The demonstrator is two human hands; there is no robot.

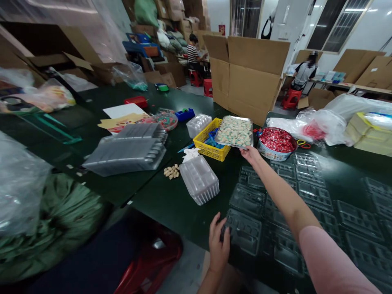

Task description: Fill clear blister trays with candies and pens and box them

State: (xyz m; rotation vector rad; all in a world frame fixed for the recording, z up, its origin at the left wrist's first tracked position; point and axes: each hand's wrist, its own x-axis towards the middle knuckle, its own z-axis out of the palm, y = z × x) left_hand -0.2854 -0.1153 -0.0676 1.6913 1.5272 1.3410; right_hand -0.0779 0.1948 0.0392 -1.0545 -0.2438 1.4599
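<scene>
My right hand reaches far forward and pinches the near edge of a shallow tray full of small pale and greenish pieces. That tray overlaps a yellow plastic basket with blue items inside. Beside it stands a round tin heaped with small red wrapped pieces. My left hand is at the table's near edge, its fingers apart, at the left side of a clear plastic blister tray. Whether the fingertips touch that tray I cannot tell. More clear blister trays lie in rows under and beyond my right arm.
Stacked clear trays stand mid-table near some peanut-like pieces. Further left are larger stacks of plastic trays. A tall open cardboard box stands behind the basket. Yellow-handled scissors lie right of the tin. Two people sit working in the background.
</scene>
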